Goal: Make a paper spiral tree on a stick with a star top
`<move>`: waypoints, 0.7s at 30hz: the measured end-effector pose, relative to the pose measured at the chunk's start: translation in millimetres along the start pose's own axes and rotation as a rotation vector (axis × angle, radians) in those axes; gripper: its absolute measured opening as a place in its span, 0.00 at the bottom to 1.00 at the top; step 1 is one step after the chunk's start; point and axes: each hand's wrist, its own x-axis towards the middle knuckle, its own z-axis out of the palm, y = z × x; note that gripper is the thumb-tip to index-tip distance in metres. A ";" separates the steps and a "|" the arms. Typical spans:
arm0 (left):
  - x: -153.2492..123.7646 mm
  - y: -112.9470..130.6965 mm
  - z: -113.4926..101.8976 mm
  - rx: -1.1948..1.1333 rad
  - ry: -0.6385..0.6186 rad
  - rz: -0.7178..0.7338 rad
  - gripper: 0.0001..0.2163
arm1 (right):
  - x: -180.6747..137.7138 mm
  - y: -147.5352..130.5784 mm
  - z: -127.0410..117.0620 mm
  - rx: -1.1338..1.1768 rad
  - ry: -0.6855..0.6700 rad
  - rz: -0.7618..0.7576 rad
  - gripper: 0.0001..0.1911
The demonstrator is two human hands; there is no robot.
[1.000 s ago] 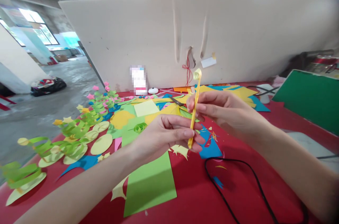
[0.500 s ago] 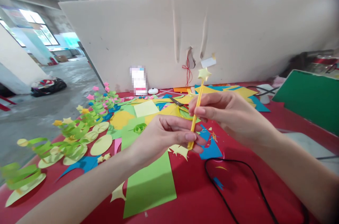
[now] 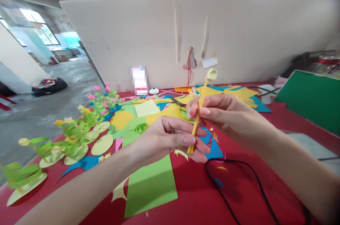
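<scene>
The right hand (image 3: 220, 110) covers a stretch of the yellow stick (image 3: 203, 94), and the left hand (image 3: 170, 136) hides a bit above its bottom end; the pale piece (image 3: 211, 75) at the tip is too blurred for me to name. The left arm crosses the green sheet (image 3: 156, 186) — whether it joins the green beyond, I can't tell. A black cord (image 3: 252, 172) runs out of view nearby. Far left of centre, the upright panel (image 3: 139, 81) is all coarse squares — unreadable.

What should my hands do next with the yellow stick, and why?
Perhaps the right hand could turn the stick slightly while the left hand steadies its lower end. Both hands hold it, and the pale tip sits off to one side, so turning might show it better.
</scene>
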 end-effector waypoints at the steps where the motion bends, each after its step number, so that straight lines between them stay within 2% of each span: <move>1: -0.2 0.0 -0.4 0.001 -0.008 -0.003 0.06 | 0.3 0.6 -0.6 -0.001 -0.009 0.006 0.06; 7: -1.3 -1.0 -3.0 -0.006 -0.083 -0.024 0.08 | 2.3 2.3 -1.3 0.047 -0.081 0.050 0.07; 10: -0.4 -1.9 -1.2 0.001 -0.063 -0.014 0.08 | 2.1 0.7 0.5 0.070 -0.112 0.050 0.08; 14: 1.8 -2.2 3.9 0.057 0.076 0.073 0.06 | 3.9 0.9 0.4 0.003 -0.044 0.051 0.07; 18: 4.8 -2.4 1.1 0.160 0.285 0.178 0.05 | 7.7 7.4 -2.4 -0.149 0.177 0.024 0.08; 21: 8.2 -4.2 -8.7 0.231 0.404 0.177 0.08 | 9.2 11.0 -3.8 -0.339 0.299 0.014 0.09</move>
